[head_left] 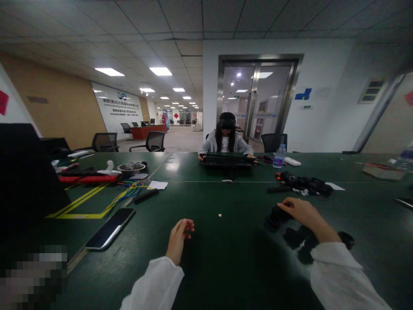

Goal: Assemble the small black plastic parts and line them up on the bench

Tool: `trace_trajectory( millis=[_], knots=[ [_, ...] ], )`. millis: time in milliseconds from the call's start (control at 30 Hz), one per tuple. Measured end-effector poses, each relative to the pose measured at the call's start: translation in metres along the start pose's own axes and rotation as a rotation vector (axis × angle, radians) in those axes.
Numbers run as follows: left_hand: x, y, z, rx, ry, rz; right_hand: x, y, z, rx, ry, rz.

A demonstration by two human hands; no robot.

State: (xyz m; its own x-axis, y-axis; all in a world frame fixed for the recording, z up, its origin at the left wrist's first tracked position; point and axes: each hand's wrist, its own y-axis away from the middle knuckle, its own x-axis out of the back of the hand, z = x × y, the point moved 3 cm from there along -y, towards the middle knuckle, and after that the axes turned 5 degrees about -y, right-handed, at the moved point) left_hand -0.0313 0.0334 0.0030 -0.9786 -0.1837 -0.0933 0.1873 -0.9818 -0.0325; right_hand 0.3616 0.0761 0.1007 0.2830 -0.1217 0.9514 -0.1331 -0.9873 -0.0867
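My right hand (305, 217) reaches out palm down, with thumb and fingertips closed on a small black rounded piece (275, 216) at the table top. More dark pieces (293, 237) lie beneath and beside that wrist, partly covered by the hand and sleeve; their kind is hard to make out. Over the near middle of the table, my left hand (180, 237) hangs with loosely curled fingers and no visible object in it. A tiny pale square (220, 215) lies between the two hands.
A phone (111, 229) and cables (127, 193) lie at left, near a metal bowl (131, 168). Across the green table (180, 193) a person (226, 137) holds a wide black object (227, 161). A water bottle (279, 156) and black bundle (305, 181) are at right.
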Motion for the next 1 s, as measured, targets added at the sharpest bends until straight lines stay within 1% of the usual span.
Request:
trace_trajectory(
  millis=[100, 233, 367, 500, 667, 867, 1000],
  knots=[
    [0.0, 0.0, 0.0, -0.005, 0.006, -0.002, -0.011, -0.002, 0.001, 0.008, 0.033, -0.007],
    [0.0, 0.0, -0.001, -0.008, 0.012, -0.006, -0.029, -0.004, -0.005, 0.03, 0.061, -0.031],
    [0.0, -0.001, -0.002, 0.005, 0.005, -0.003, -0.036, -0.004, -0.012, 0.063, 0.07, -0.058],
    [0.001, -0.001, -0.003, 0.013, -0.018, 0.0, -0.035, -0.002, -0.012, 0.062, 0.09, -0.091],
    [0.001, -0.001, -0.004, 0.018, -0.041, 0.015, -0.029, -0.002, 0.002, 0.011, 0.127, -0.135],
    [0.001, 0.0, -0.002, 0.01, -0.034, -0.011, -0.022, 0.0, 0.024, -0.135, 0.155, -0.127],
    [0.001, 0.0, 0.0, 0.011, -0.029, -0.009, -0.015, 0.005, 0.031, -0.235, 0.179, -0.086]
  ],
)
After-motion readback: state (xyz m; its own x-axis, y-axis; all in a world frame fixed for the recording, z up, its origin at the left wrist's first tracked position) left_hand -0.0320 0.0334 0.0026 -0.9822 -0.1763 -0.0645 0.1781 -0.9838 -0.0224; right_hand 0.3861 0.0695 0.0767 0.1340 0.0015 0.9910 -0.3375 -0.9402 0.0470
